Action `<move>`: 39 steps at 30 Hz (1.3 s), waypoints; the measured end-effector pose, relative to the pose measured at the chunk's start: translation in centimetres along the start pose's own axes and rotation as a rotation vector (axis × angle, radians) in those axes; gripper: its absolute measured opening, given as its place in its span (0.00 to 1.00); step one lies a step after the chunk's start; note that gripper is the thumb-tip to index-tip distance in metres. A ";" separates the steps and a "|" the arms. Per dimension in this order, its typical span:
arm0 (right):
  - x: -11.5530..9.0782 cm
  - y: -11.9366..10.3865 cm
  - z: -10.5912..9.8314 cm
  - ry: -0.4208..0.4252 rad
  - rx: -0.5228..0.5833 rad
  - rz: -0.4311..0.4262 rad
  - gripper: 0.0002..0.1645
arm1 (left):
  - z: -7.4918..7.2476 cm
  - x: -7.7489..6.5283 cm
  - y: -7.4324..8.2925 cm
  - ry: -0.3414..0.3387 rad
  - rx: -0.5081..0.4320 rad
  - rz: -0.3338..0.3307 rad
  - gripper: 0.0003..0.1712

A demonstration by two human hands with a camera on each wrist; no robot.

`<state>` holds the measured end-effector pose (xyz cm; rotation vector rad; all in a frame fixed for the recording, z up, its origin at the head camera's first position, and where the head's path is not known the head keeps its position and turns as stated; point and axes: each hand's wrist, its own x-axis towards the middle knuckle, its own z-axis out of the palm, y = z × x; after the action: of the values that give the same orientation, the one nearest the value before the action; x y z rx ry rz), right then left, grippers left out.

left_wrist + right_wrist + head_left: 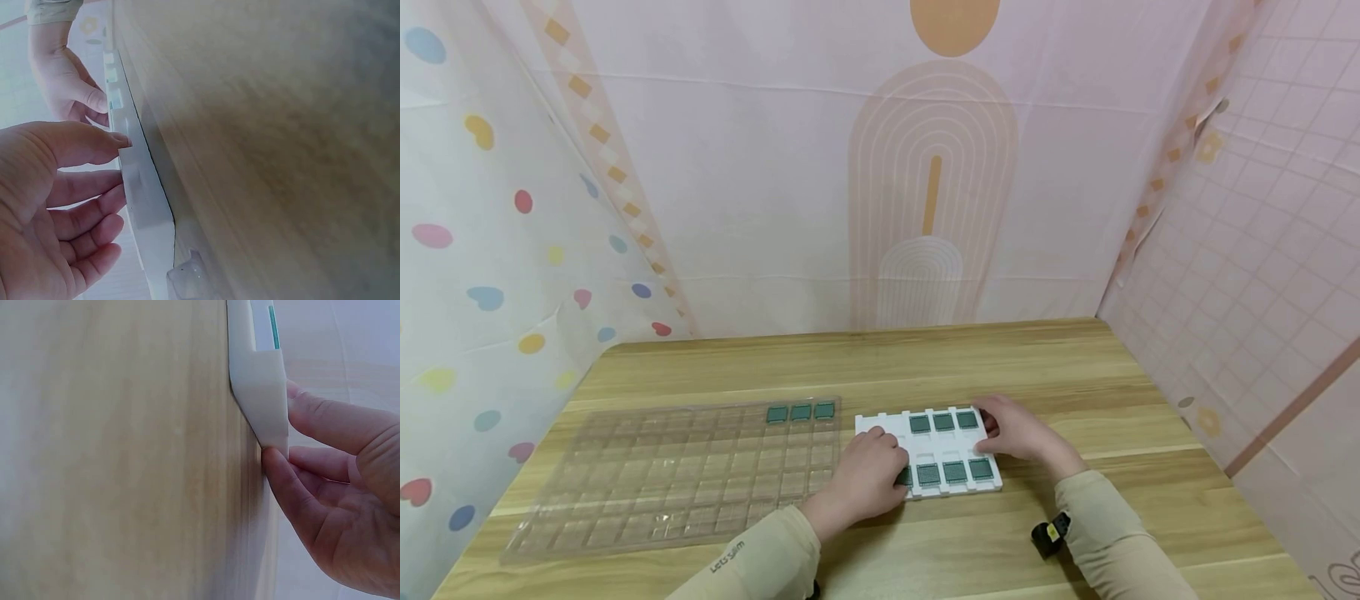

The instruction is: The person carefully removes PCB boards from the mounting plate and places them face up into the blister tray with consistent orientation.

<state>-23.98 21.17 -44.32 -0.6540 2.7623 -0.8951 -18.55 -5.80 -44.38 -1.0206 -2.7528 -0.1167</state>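
Note:
A white tray (pixel 891 426) lies on the table, holding green square chips (pixel 954 472) in two rows. My left hand (pixel 867 475) reaches over its left part. Thumb and index finger bracket a green chip (pixel 905 476) in the near row, partly covered by the hand. In the left wrist view the thumb tip is right at the tray's rim and the other fingers curl loosely. My right hand (pixel 1015 429) grips the tray's right end, thumb on one face and a finger under the edge, as the right wrist view shows.
A large clear plastic tray (pixel 647 475) with many pockets lies at the left, its right edge close to the white tray. Three green chips (pixel 801 412) sit in its far right corner. A patterned curtain (pixel 760 192) hangs behind the wooden table (pixel 1075 367).

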 end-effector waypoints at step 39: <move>0.2 0.1 0.1 0.007 -0.023 -0.001 0.43 | 0.0 0.0 -0.4 0.014 -0.053 0.012 0.11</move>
<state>-24.19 21.12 -44.50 -0.6579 2.7827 -0.8685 -18.85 -6.09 -44.41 -1.0460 -2.7443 -0.1954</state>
